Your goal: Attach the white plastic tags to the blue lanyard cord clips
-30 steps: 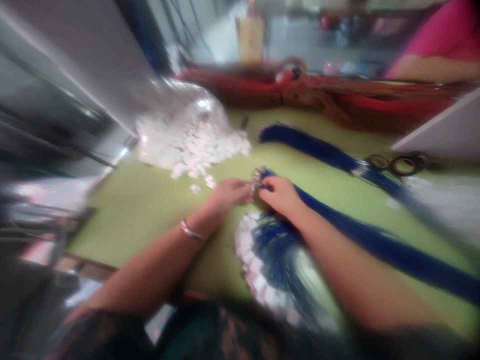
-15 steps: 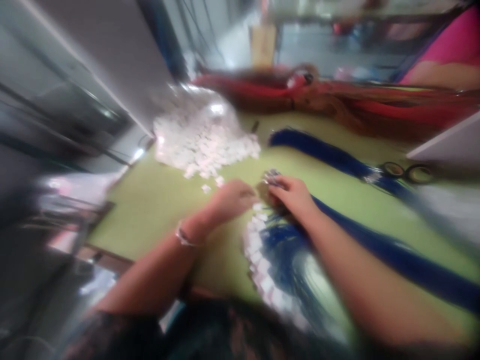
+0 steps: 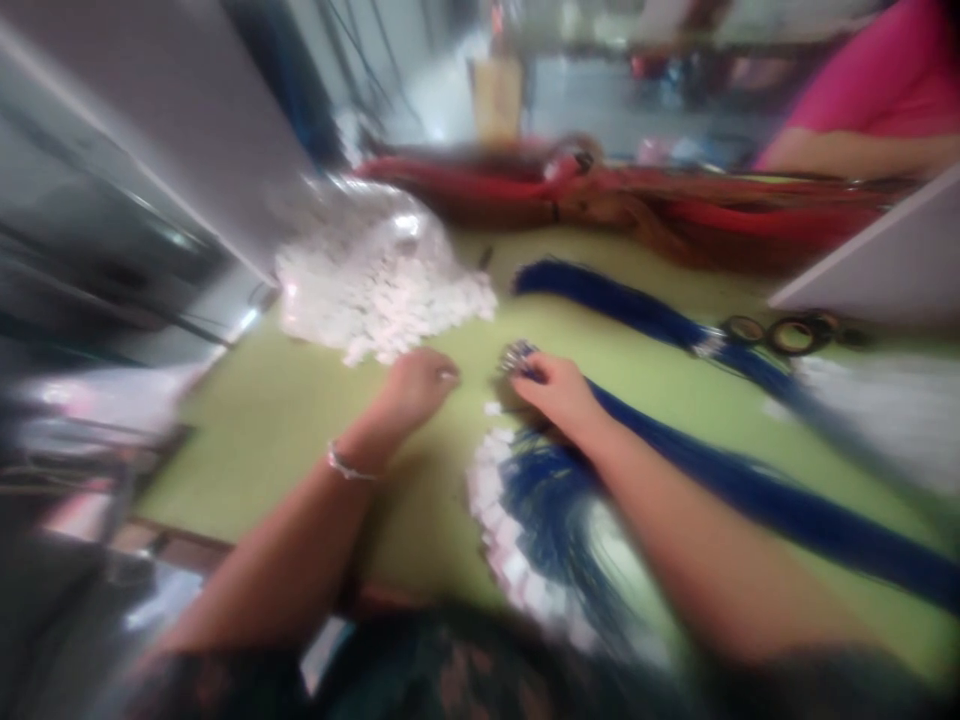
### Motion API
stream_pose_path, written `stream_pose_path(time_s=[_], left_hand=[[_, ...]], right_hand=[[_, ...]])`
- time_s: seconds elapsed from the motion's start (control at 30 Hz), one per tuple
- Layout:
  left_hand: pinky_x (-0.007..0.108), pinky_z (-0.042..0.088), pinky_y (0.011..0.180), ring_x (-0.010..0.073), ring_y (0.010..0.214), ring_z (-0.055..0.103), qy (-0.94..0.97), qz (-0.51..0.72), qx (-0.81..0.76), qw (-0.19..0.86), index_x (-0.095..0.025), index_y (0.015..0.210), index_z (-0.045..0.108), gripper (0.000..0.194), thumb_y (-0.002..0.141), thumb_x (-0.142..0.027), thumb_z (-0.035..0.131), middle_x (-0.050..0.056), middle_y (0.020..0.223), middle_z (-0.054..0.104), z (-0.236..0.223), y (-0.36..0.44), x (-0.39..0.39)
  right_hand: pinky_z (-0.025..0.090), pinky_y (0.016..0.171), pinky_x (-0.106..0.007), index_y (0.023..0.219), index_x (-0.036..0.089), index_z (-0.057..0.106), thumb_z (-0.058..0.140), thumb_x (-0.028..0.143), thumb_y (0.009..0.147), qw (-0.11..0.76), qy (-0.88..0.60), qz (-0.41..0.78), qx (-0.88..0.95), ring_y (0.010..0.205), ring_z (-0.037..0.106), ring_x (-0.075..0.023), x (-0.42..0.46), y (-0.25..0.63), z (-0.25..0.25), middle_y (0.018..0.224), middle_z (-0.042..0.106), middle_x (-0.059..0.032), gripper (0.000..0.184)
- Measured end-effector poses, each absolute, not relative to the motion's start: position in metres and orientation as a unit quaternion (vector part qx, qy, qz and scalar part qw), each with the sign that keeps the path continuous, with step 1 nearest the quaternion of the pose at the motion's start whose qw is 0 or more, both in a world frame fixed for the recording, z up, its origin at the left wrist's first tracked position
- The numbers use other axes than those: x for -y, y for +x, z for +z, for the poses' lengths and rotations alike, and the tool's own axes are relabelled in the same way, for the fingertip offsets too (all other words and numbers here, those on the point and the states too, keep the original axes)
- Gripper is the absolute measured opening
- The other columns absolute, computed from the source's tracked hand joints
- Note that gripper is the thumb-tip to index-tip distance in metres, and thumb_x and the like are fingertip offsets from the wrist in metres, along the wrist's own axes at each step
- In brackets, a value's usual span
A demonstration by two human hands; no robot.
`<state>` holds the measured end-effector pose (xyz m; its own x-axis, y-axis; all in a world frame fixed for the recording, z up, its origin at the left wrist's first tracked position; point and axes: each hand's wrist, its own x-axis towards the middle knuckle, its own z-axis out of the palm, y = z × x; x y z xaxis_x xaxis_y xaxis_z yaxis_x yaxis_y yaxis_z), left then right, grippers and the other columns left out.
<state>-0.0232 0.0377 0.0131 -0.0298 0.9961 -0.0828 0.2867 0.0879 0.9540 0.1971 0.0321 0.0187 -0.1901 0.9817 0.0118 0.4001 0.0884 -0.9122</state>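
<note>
My left hand [image 3: 421, 385] is closed in a pinch beside the pile of white connectors [image 3: 405, 300]. A small white connector, blurred, shows at its fingertips. My right hand [image 3: 559, 392] is wrapped round the end of a bundle of dark blue wires [image 3: 720, 470], and metallic tips stick out past its fingers. Below it, blue wires with white connectors on their ends [image 3: 495, 500] lie fanned in a curve. One white connector [image 3: 493, 408] sits at the top of that row, between my hands.
A clear plastic bag [image 3: 420, 215] lies about the connector pile. Another blue wire bundle [image 3: 607, 295] lies farther back, with black tape rolls [image 3: 791, 335] next to it. Red and brown wires [image 3: 630, 195] run along the table's back. A person in a pink sleeve [image 3: 870, 80] is at far right.
My left hand has drawn away from the right hand, leftward toward the connector pile. The right hand keeps its hold on the blue wires. The whole view has shifted slightly.
</note>
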Motion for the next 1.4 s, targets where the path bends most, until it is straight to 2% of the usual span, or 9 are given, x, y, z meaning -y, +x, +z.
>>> stream_pose_path(time_s=[0.07, 0.2, 0.37, 0.57, 0.67, 0.9, 1.07, 1.2, 1.4], left_hand=[[0.027, 0.048, 0.072, 0.0197, 0.081, 0.062, 0.542, 0.410, -0.599, 0.424, -0.019, 0.069, 0.074, 0.006, 0.064, -0.018, 0.076, 0.005, 0.074, 0.069, 0.008, -0.016, -0.036], [0.029, 0.051, 0.070, 0.0174, 0.073, 0.066, 0.465, 0.440, -0.580, 0.504, -0.014, 0.084, 0.073, 0.024, 0.072, -0.035, 0.075, 0.008, 0.079, 0.071, -0.002, -0.007, -0.031], [0.025, 0.051, 0.067, 0.0116, 0.065, 0.062, 0.387, 0.434, -0.518, 0.628, -0.011, 0.082, 0.073, 0.021, 0.070, -0.027, 0.078, 0.007, 0.073, 0.068, -0.001, 0.008, -0.025], [0.024, 0.050, 0.077, 0.0129, 0.078, 0.063, 0.408, 0.397, -0.441, 0.694, -0.009, 0.092, 0.074, 0.027, 0.069, -0.023, 0.078, 0.011, 0.084, 0.071, 0.007, 0.015, -0.022], [0.025, 0.049, 0.079, 0.0125, 0.077, 0.063, 0.412, 0.396, -0.465, 0.676, -0.009, 0.090, 0.074, 0.027, 0.069, -0.026, 0.078, 0.011, 0.087, 0.071, 0.006, 0.013, -0.023], [0.027, 0.050, 0.073, 0.0119, 0.070, 0.062, 0.409, 0.452, -0.498, 0.617, -0.012, 0.077, 0.070, 0.022, 0.063, -0.023, 0.082, 0.006, 0.075, 0.069, 0.006, 0.019, -0.019], [0.027, 0.052, 0.074, 0.0139, 0.075, 0.064, 0.423, 0.491, -0.504, 0.570, -0.015, 0.078, 0.071, 0.020, 0.063, -0.024, 0.081, 0.005, 0.077, 0.071, -0.001, 0.024, -0.017], [0.030, 0.054, 0.077, 0.0167, 0.079, 0.065, 0.461, 0.477, -0.508, 0.550, -0.015, 0.078, 0.071, 0.020, 0.065, -0.028, 0.080, 0.006, 0.081, 0.072, -0.002, 0.023, -0.019], [0.032, 0.054, 0.079, 0.0183, 0.080, 0.066, 0.588, 0.434, -0.519, 0.443, -0.017, 0.076, 0.073, 0.013, 0.068, -0.028, 0.077, 0.007, 0.084, 0.073, 0.000, 0.020, -0.024]], right_hand=[[0.035, 0.057, -0.023, 0.067, 0.016, 0.060, 0.059, 0.024, 0.069, 0.352, -0.529, 0.416, 0.650, 0.059, 0.046, -0.0104, -0.031, 0.197, 0.018, 0.059, 0.054, 0.0038, 0.008], [0.036, 0.058, -0.023, 0.066, 0.016, 0.059, 0.059, 0.025, 0.069, 0.369, -0.520, 0.425, 0.642, 0.060, 0.046, -0.0110, -0.030, 0.197, 0.017, 0.060, 0.054, 0.0034, 0.009], [0.036, 0.057, -0.022, 0.064, 0.017, 0.057, 0.058, 0.025, 0.068, 0.370, -0.512, 0.413, 0.656, 0.060, 0.046, -0.0109, -0.028, 0.194, 0.017, 0.059, 0.054, 0.0035, 0.009], [0.034, 0.055, -0.022, 0.063, 0.018, 0.055, 0.058, 0.025, 0.068, 0.358, -0.514, 0.374, 0.684, 0.058, 0.044, -0.0106, -0.025, 0.192, 0.018, 0.058, 0.053, 0.0035, 0.009], [0.035, 0.055, -0.022, 0.064, 0.018, 0.056, 0.057, 0.025, 0.069, 0.357, -0.516, 0.367, 0.686, 0.057, 0.044, -0.0107, -0.025, 0.192, 0.017, 0.058, 0.053, 0.0034, 0.008], [0.034, 0.052, -0.023, 0.065, 0.018, 0.056, 0.055, 0.024, 0.067, 0.337, -0.536, 0.333, 0.699, 0.052, 0.043, -0.0106, -0.024, 0.191, 0.014, 0.055, 0.053, 0.0034, 0.007], [0.032, 0.050, -0.023, 0.062, 0.019, 0.052, 0.054, 0.024, 0.066, 0.319, -0.551, 0.330, 0.697, 0.050, 0.042, -0.0107, -0.024, 0.190, 0.018, 0.053, 0.052, 0.0033, 0.007], [0.033, 0.052, -0.023, 0.062, 0.018, 0.053, 0.054, 0.023, 0.065, 0.299, -0.552, 0.332, 0.704, 0.052, 0.044, -0.0107, -0.026, 0.190, 0.019, 0.054, 0.053, 0.0033, 0.005], [0.036, 0.056, -0.023, 0.070, 0.017, 0.061, 0.056, 0.023, 0.067, 0.278, -0.559, 0.324, 0.711, 0.057, 0.049, -0.0120, -0.030, 0.194, 0.016, 0.060, 0.059, 0.0017, 0.009]])
